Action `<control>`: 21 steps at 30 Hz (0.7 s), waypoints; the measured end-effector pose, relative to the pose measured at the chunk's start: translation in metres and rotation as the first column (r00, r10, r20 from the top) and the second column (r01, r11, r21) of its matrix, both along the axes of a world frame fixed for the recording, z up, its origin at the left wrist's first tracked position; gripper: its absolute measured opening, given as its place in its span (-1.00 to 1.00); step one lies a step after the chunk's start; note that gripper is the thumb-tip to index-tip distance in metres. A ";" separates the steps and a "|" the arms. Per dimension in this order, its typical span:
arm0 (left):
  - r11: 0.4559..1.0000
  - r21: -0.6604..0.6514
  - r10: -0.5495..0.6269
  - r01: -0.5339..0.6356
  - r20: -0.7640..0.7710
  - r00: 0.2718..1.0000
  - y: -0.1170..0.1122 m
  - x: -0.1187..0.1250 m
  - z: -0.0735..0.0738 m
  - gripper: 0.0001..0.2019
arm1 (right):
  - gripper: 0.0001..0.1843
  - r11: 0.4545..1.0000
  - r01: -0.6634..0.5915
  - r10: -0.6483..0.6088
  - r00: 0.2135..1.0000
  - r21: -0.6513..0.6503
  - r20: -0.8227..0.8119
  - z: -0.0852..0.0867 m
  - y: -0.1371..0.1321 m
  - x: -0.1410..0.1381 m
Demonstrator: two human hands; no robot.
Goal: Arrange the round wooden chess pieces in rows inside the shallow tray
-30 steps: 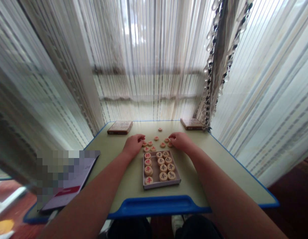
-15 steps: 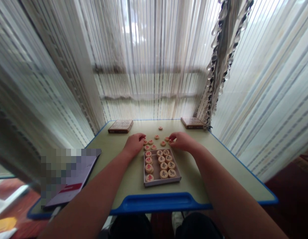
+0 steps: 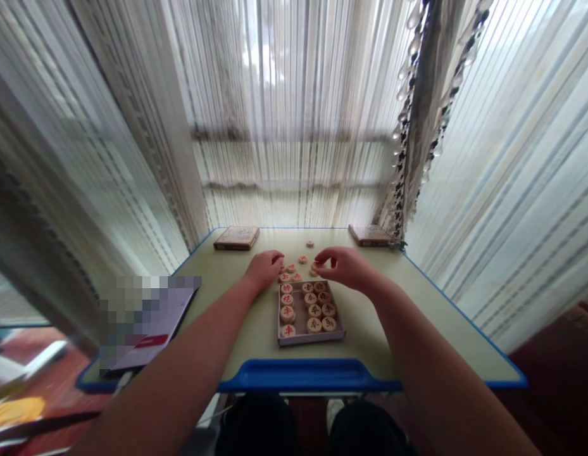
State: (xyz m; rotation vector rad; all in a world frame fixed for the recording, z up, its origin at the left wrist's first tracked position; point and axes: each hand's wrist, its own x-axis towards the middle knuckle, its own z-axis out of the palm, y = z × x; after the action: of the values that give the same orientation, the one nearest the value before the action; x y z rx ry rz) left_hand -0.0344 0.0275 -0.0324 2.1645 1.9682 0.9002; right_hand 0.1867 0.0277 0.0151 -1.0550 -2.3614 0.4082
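Several round wooden xiangqi pieces (image 3: 297,277) with red characters lie loose beyond a shallow box (image 3: 301,341). The box holds a column of red-marked pieces (image 3: 287,311) on the left and two columns of black-marked pieces (image 3: 314,310) on the right, with a bare strip between them. My left hand (image 3: 264,268) rests beside the loose group, fingers curled together; whatever lies within them is hidden. With bent fingers and thumb, my right hand (image 3: 344,266) closes on a xiangqi piece (image 3: 314,266) at the group's right side, just over another piece.
Two flat patterned boxes, one at the back left (image 3: 237,237) and one at the back right (image 3: 369,234), lie on the blue-edged table (image 3: 246,320). A tablet-like slab (image 3: 154,339) is at the left edge. String curtains (image 3: 294,158) hang behind the table.
My right hand has shifted left, bringing a piece above the one nearest it. My left hand stays by the loose pieces. The whole view has shifted slightly.
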 end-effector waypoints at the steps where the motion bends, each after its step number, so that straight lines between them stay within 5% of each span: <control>1: 1.000 0.006 -0.009 0.009 -0.006 1.000 0.000 0.001 0.000 -0.69 | -0.74 0.997 -0.077 0.077 0.997 -0.002 -0.016 0.004 -0.010 -0.003; 4: 0.999 0.014 -0.029 0.029 -0.023 0.999 -0.003 0.002 0.001 -0.67 | -0.78 0.936 -0.352 0.352 0.936 -0.025 0.015 0.014 -0.041 -0.014; 7: 0.999 0.023 -0.034 0.035 -0.035 0.999 -0.006 0.003 0.001 -0.66 | -0.80 0.878 -0.476 0.479 0.874 -0.052 0.082 0.018 -0.065 -0.021; 15: 0.999 0.054 -0.010 0.011 -0.021 1.000 0.000 0.000 -0.002 -0.55 | -0.83 0.836 -0.548 0.532 0.822 0.030 0.203 0.004 -0.071 -0.030; 21: 0.995 0.075 -0.065 0.066 -0.018 0.998 0.003 -0.003 -0.006 -0.58 | -0.84 0.863 -0.500 0.474 0.853 0.079 0.216 0.002 -0.069 -0.031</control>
State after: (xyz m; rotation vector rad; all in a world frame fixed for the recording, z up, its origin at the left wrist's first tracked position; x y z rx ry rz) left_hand -0.0372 0.0302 -0.0385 2.2680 1.8878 0.9658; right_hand 0.1557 -0.0408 0.0173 -0.4306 -2.7818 0.3318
